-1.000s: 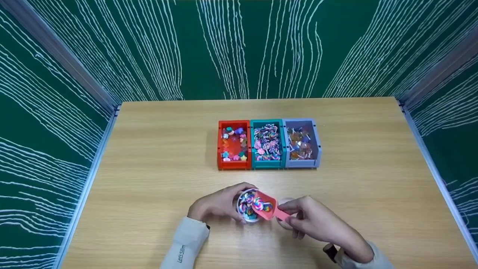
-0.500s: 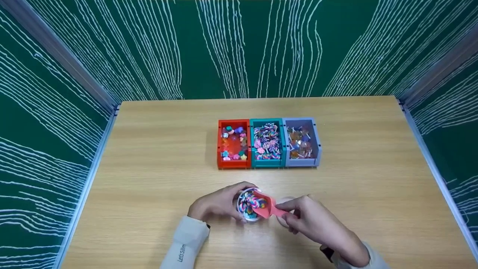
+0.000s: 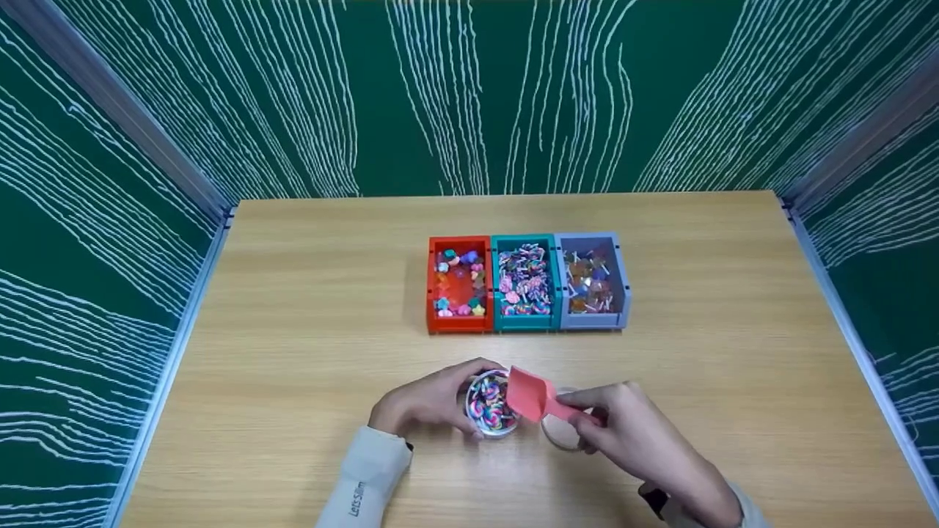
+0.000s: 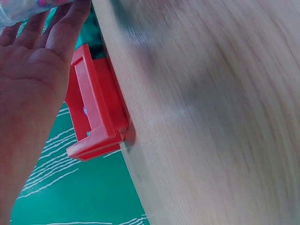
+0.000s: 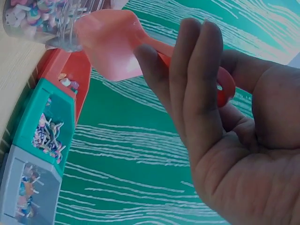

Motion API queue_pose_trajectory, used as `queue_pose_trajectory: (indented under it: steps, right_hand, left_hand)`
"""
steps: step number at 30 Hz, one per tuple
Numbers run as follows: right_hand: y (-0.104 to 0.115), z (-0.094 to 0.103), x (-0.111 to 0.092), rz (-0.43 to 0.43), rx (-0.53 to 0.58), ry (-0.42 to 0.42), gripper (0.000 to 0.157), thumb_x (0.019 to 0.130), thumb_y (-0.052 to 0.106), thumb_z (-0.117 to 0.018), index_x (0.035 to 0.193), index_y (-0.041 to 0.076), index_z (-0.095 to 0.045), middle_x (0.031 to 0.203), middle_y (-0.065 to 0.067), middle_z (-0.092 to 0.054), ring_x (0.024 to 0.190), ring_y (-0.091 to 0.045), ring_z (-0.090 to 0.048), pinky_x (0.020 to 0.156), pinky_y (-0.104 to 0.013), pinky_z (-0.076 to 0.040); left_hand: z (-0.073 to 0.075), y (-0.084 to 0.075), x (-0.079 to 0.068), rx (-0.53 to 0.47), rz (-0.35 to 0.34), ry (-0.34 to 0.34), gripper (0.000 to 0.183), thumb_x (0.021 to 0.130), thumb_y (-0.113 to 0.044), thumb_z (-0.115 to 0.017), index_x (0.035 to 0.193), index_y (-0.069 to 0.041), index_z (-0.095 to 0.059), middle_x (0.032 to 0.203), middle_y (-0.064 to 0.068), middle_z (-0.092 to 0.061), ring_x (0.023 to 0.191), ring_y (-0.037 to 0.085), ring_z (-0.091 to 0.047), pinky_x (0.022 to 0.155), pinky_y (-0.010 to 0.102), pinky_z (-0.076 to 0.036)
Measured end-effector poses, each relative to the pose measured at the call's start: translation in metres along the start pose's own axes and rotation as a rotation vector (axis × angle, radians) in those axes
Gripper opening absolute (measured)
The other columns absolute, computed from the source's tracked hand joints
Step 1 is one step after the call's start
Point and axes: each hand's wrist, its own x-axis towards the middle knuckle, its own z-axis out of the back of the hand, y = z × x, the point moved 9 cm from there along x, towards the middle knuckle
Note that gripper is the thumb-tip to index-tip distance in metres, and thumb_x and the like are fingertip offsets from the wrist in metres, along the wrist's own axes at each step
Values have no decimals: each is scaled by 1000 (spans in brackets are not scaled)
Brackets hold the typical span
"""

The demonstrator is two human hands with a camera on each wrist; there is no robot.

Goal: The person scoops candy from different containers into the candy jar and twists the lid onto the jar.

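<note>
A clear plastic jar (image 3: 493, 405) stands on the table, filled with small swirl lollipop charms (image 3: 490, 413). My left hand (image 3: 433, 400) curves its fingers and thumb round the jar's left side. In my right hand (image 3: 631, 425) the handle of a pink scoop (image 3: 530, 396) is pinched between thumb and fingers. The scoop's bowl has no charms showing in it and overlaps the jar's right rim. The right wrist view shows the scoop (image 5: 112, 42) tilted beside the jar's threaded mouth, with the jar (image 5: 51, 21) at upper left.
Beyond the hands sit three joined bins: red (image 3: 461, 324) with assorted charms, teal (image 3: 524, 323) with lollipop charms, lilac (image 3: 596, 321) with translucent lollipops. A round clear lid (image 3: 561, 434) lies right of the jar, partly under the right hand. Green walls enclose the wooden table (image 3: 308, 293).
The scoop tipped over the jar and its lollipop charms dropped in. It then lifted back a little to the right, emptied. The left hand kept its hold on the jar.
</note>
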Motion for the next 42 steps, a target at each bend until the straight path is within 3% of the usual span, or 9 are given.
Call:
queue_pose_trajectory:
  steps: [5,11,16,20,24,28,33,37,42]
  right_hand:
    - [-17,10,-1,9,190,-46,30,99,-6,-65,127,-16,-67,96,-20,-77,68,-17,-74,63,-29,-63]
    - [-46,17,5,-43,458,-127,39,103,-6,-59,138,-21,-54,110,-27,-75,80,-16,-77,74,-34,-64]
    - [-67,19,11,-116,608,-205,45,104,-4,-59,145,-20,-48,116,-18,-77,85,-15,-77,78,-30,-64]
    - [-78,16,17,-168,679,-220,48,105,-3,-59,148,-18,-45,116,-13,-78,89,-18,-78,79,-29,-63]
    - [-85,13,25,-235,714,-231,46,106,-3,-58,149,-14,-47,119,-16,-77,94,-22,-78,81,-30,-63]
    - [-90,11,32,-276,736,-250,46,106,-2,-59,150,-11,-49,124,-20,-74,98,-24,-78,82,-30,-63]
    - [-94,8,42,-304,761,-269,45,105,-3,-59,149,-8,-51,125,-22,-73,101,-27,-77,84,-31,-63]
    - [-95,7,49,-306,772,-268,45,106,-3,-58,150,-8,-50,122,-22,-74,99,-25,-77,85,-32,-63]
    - [-95,6,58,-303,787,-275,45,105,-4,-57,150,-9,-50,121,-22,-73,95,-22,-77,84,-32,-63]
  left_hand:
    - [-1,0,1,-24,-10,2,88,80,-12,-94,151,-36,-49,148,-16,-54,141,12,-45,125,46,-34]
    - [-1,0,0,-41,-15,-4,87,81,-11,-93,151,-38,-49,150,-14,-54,142,14,-45,124,46,-34]
    - [0,3,-3,-58,-21,-15,87,85,-16,-91,156,-37,-46,154,-14,-50,146,16,-42,124,47,-35]
    - [8,0,-5,-133,-112,-53,83,91,-16,-85,161,-22,-42,161,-7,-47,150,22,-43,125,48,-33]
    - [30,-4,-10,-168,-197,-212,63,100,-19,-73,157,-15,-47,158,4,-51,147,27,-48,123,49,-36]
    - [60,-5,-17,-194,-212,-482,47,103,-18,-69,149,-15,-57,148,11,-59,137,32,-55,116,51,-44]
    - [93,-6,-29,-223,-245,-838,36,104,-6,-65,139,1,-61,137,20,-64,126,37,-60,108,51,-51]
    - [106,5,-30,-234,-137,-1007,36,104,-6,-65,138,2,-60,135,18,-65,122,31,-62,106,48,-53]
    - [113,19,-22,-241,6,-1067,41,104,-10,-66,143,-1,-57,138,16,-63,120,31,-63,107,47,-52]
